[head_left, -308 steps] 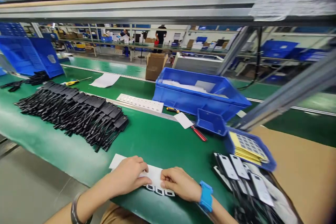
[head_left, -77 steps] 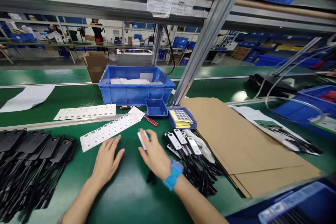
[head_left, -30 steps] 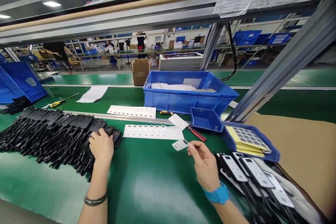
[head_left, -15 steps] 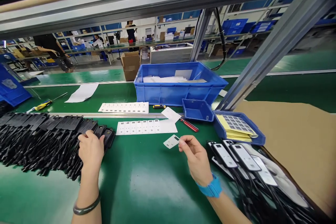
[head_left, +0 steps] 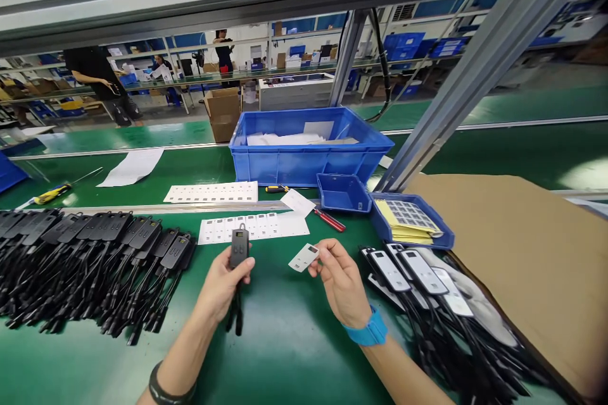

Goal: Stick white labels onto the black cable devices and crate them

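Note:
Gripped in my left hand [head_left: 221,285] is a small black controller box [head_left: 240,247], upright, its short cables hanging below. My right hand [head_left: 342,281] pinches a pale grey label sticker [head_left: 304,257] with a dark window at its corner, a little apart from the box. To the left lies a row of similar black boxes with cables [head_left: 142,237]. Behind my hands a white sheet of stickers [head_left: 289,224] lies on the green bench. On the right are several boxes with white faces [head_left: 422,272], their black cables trailing toward me.
A large blue bin [head_left: 304,164] holds papers, with a small blue tray [head_left: 344,194] before it. Another blue tray [head_left: 444,242] carries yellow-backed sheets. A red screwdriver [head_left: 330,220] lies nearby. A slanted metal post [head_left: 475,76] rises at right, beside brown cardboard [head_left: 513,234].
My left hand has taken a black box from the left row and brought it right, toward the middle. My right hand still holds the sticker. The view has shifted slightly.

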Demonstrator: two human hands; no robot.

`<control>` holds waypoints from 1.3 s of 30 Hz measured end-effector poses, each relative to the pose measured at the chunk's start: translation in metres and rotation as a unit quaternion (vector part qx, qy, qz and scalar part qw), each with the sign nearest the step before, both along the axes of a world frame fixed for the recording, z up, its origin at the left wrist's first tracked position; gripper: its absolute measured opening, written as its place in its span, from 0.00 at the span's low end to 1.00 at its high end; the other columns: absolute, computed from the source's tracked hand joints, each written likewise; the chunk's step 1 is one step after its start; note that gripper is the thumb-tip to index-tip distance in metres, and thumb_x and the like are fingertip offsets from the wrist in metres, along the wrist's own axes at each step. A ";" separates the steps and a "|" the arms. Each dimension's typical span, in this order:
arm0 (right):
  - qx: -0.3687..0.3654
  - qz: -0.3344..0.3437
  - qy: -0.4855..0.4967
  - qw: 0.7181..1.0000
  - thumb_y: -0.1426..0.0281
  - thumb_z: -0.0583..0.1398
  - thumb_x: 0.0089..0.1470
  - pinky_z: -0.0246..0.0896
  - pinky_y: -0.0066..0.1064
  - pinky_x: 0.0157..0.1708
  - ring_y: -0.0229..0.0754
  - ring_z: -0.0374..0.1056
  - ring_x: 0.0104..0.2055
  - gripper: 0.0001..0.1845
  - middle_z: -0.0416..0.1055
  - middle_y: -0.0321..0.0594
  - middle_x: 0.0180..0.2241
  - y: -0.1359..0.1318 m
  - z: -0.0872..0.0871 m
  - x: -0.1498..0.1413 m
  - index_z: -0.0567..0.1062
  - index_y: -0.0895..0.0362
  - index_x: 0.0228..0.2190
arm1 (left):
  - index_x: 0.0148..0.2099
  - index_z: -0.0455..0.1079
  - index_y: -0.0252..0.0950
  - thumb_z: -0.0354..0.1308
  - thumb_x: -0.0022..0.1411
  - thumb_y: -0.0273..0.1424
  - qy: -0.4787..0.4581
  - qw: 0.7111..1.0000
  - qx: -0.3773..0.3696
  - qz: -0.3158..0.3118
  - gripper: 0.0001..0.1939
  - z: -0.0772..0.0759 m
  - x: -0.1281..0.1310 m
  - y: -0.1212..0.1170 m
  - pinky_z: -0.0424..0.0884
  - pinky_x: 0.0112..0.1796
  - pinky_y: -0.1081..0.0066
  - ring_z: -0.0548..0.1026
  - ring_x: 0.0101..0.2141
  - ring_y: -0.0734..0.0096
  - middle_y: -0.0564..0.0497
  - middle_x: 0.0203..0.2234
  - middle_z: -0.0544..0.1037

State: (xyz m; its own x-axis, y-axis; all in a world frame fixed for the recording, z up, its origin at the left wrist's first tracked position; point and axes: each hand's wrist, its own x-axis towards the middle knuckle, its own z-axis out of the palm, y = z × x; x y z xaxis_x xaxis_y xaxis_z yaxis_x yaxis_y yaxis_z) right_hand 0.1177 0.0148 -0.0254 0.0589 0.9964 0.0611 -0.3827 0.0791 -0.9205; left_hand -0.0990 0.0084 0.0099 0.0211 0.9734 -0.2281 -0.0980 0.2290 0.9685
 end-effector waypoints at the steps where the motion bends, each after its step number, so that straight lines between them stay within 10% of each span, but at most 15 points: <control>1: -0.007 0.001 0.016 1.000 0.58 0.60 0.57 0.55 0.28 0.26 0.35 0.59 0.26 0.13 0.63 0.33 0.26 0.000 0.001 0.000 0.67 0.54 0.30 | 0.48 0.69 0.34 0.65 0.54 0.39 -0.060 0.998 -0.025 -0.008 0.23 -0.005 0.008 -0.001 0.66 0.28 0.77 0.66 0.25 0.80 0.56 0.26 0.69; 10: -0.023 0.010 0.038 0.999 0.59 0.61 0.56 0.53 0.25 0.22 0.33 0.55 0.24 0.13 0.57 0.30 0.23 0.000 0.007 -0.001 0.66 0.54 0.29 | 0.53 0.62 0.33 0.70 0.48 0.26 -0.123 0.983 -0.087 -0.104 0.31 -0.020 0.034 -0.016 0.73 0.42 0.66 0.76 0.35 0.70 0.41 0.43 0.76; 17: -0.012 0.033 0.008 0.999 0.60 0.59 0.58 0.53 0.25 0.21 0.32 0.55 0.23 0.12 0.57 0.30 0.24 -0.002 0.004 -0.002 0.66 0.54 0.30 | 0.47 0.63 0.32 0.63 0.58 0.37 -0.082 0.984 -0.108 -0.115 0.20 -0.022 0.040 -0.019 0.72 0.32 0.71 0.74 0.27 0.76 0.46 0.34 0.77; 39: -0.001 0.041 -0.143 0.989 0.64 0.63 0.51 0.60 0.26 0.23 0.34 0.61 0.25 0.10 0.65 0.33 0.24 -0.008 0.003 -0.013 0.70 0.56 0.29 | 0.59 0.55 0.37 0.63 0.58 0.27 -0.158 0.958 -0.093 -0.220 0.30 -0.018 0.042 -0.026 0.70 0.48 0.55 0.77 0.45 0.53 0.40 0.42 0.77</control>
